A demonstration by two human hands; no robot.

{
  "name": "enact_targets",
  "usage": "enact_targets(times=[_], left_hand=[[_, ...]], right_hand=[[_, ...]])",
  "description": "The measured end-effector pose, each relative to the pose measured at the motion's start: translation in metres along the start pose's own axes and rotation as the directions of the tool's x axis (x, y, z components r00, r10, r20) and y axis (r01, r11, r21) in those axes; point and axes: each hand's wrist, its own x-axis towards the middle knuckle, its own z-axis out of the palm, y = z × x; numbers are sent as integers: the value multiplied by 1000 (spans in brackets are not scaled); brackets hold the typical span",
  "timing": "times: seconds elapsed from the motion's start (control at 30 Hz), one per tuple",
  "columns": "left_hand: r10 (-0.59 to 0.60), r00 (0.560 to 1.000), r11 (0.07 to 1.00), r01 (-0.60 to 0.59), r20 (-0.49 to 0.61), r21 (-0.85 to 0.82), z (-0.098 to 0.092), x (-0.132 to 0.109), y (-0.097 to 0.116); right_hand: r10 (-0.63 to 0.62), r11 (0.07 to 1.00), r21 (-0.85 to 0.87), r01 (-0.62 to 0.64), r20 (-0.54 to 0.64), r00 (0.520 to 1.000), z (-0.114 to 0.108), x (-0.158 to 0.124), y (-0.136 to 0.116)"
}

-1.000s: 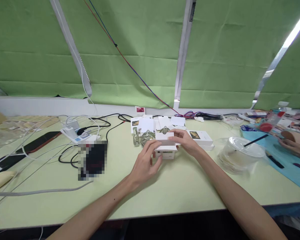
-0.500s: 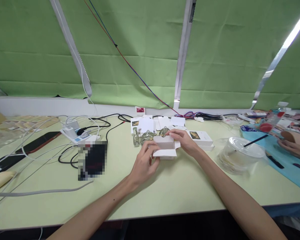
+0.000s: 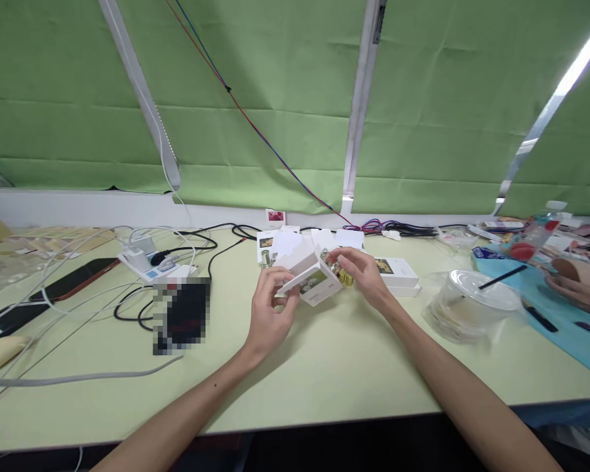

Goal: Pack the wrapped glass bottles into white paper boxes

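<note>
Green blinds (image 3: 285, 65) — drawn down, pale table (image 3: 344, 373)

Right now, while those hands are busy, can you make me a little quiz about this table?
1. Fill the gap: the left end of the held white box is gripped by the ____ hand.
2. True or false: that box is lying flat on the table.
3. What colour is the straw in the clear cup? A) pink B) black C) white

Key:
1. Left: the left hand grips it.
2. False: it is tilted.
3. B
</note>
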Motion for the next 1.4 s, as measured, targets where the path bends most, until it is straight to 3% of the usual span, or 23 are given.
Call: enact_targets(times=[0.07,0.17,0.33,0.53,0.77,1.07,1.4], left_hand=[[-66,997,997,65,-36,-53,0,2,0],[-146,988,978,137,-48,-155,1,5,0],[-213,975,944,190,-59,-270,2,7,0],[-201,976,943,172,-78,-284,1,6,1],[-150,986,958,125,-79,-260,5,4,2],[-128,991,968,117,-36,-224,8,1,1],[-15,1000,999,15,21,-37,5,-5,-3]], right_hand=[[-115,983,-147,113,-7,993,3,-3,-3],[-306,883,-353,309,67,950,10,-8,-6],[-422,747,-494,444,165,892,24,-15,-8],[-428,666,-594,452,191,883,35,-19,-4],[-373,577,-715,394,198,906,42,-22,1],[-400,472,-796,378,188,897,49,-27,1],[-434,491,-776,395,176,884,49,-29,-4]])
